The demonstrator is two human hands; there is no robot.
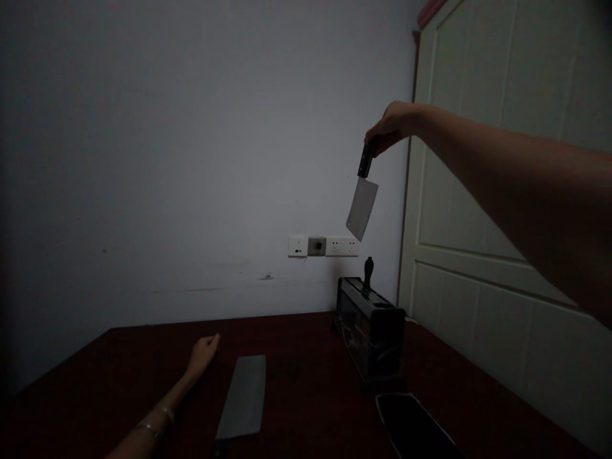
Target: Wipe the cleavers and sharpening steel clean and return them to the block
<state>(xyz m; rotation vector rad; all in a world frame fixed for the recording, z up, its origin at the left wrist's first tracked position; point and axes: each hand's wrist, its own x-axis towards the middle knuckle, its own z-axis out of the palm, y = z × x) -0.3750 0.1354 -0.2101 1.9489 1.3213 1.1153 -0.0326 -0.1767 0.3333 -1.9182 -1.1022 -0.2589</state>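
My right hand [393,125] is raised high in front of the wall and is closed on the black handle of a cleaver [362,207], whose wide grey blade hangs down, well above a dark knife block [370,331]. One black knife handle [368,274] stands up from the block's top. My left hand [204,352] rests on the dark red table [306,395], fingers loosely curled, holding nothing. A second cleaver [243,395] lies flat on the table just right of my left forearm, its blade pointing away from me.
A dark flat tray-like object [411,424] lies in front of the knife block near the table's front right. A row of wall sockets [324,246] sits on the wall behind. A white panelled door [502,191] stands close on the right.
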